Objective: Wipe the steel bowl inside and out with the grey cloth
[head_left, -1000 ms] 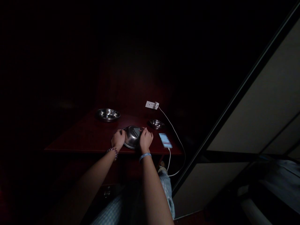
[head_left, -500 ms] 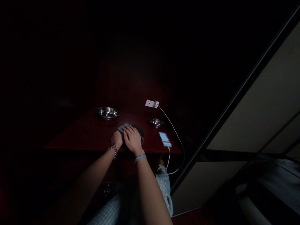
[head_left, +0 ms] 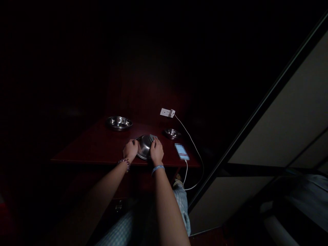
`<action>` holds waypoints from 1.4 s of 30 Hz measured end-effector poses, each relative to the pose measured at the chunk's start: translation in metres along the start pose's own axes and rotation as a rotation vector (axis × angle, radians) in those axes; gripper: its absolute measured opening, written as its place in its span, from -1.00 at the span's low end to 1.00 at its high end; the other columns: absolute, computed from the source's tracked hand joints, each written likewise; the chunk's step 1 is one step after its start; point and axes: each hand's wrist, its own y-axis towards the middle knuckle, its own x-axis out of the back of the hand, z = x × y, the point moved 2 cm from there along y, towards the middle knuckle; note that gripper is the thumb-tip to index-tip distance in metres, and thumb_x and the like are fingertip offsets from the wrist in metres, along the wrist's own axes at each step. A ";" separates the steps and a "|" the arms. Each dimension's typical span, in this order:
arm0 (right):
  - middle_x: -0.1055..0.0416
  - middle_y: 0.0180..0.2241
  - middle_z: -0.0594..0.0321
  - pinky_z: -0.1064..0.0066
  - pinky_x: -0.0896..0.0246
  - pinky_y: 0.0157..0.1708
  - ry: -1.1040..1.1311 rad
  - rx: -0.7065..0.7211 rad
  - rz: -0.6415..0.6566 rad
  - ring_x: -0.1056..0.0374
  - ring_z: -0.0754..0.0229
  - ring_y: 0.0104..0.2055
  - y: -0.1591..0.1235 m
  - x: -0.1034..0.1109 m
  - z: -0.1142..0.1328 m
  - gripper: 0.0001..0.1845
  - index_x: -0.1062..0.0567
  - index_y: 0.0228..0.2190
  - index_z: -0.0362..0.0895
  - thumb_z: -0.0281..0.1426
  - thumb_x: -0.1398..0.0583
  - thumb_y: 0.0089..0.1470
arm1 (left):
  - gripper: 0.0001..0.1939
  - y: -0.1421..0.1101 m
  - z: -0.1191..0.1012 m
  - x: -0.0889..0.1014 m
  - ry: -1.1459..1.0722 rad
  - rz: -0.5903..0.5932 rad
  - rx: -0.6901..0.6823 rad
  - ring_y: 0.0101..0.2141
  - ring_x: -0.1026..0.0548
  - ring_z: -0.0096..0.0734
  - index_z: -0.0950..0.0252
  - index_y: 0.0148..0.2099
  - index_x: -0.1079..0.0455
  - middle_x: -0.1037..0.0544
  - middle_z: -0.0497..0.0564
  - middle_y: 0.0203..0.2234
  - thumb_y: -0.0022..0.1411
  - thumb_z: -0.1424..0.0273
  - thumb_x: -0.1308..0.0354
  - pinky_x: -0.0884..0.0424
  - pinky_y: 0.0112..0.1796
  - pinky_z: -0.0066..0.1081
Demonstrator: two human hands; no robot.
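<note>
Bowl (head_left: pixel 144 149) wiping looks partly done, as far as I can judge; you hold the bowl near the front edge of the dark red surface (head_left: pixel 97 147), tipped up so its open side faces you and a bit to the right; your left hand (head_left: pixel 130 150) is curled around its left rim, holding it steady; your right hand (head_left: pixel 156 152) presses a small grey cloth (head_left: pixel 152 138) on the right rim, fingers closed over it. The bowl is round, so it has no long side; its rim stands tilted, not flat on the surface. The room is very dark, so you cannot tell how clean the inside is.

Two more bowls wait: a far bowl (head_left: pixel 119 122) at the back left and a small bowl (head_left: pixel 172 133) at the back right; both sit flat, open side up, well apart from your hands; I guess they come later. A phone (head_left: pixel 181 151) lies just right of your right hand, with a white cable (head_left: pixel 191 140) running up to a plug (head_left: pixel 167 112).
</note>
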 end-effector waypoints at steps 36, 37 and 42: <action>-0.51 -0.04 0.02 0.12 -0.30 0.01 0.013 -0.410 0.059 -0.47 -0.05 -0.03 0.001 0.002 -0.013 -0.49 -0.35 0.16 -0.10 -0.24 0.04 0.26 | -0.64 0.017 0.015 -0.010 -0.233 -0.144 -0.024 -0.28 -0.58 -0.19 0.27 -0.10 -0.50 -0.64 0.16 -0.28 0.35 0.32 0.13 -0.41 -0.29 -0.37; -0.50 -0.02 0.01 0.12 -0.29 0.03 0.021 -0.404 0.056 -0.46 -0.06 -0.01 0.001 0.002 -0.012 -0.48 -0.34 0.17 -0.11 -0.25 0.04 0.26 | -0.64 0.016 0.015 -0.010 -0.226 -0.145 -0.023 -0.28 -0.58 -0.19 0.26 -0.11 -0.50 -0.64 0.17 -0.29 0.35 0.32 0.13 -0.40 -0.30 -0.37; -0.44 0.06 -0.04 0.13 -0.25 0.07 0.061 -0.348 -0.015 -0.41 -0.07 0.06 0.001 -0.003 -0.012 -0.46 -0.31 0.18 -0.17 -0.26 0.01 0.24 | -0.66 0.014 0.014 -0.009 -0.203 -0.125 -0.042 -0.29 -0.57 -0.16 0.25 -0.14 -0.48 -0.63 0.18 -0.29 0.33 0.32 0.12 -0.36 -0.33 -0.36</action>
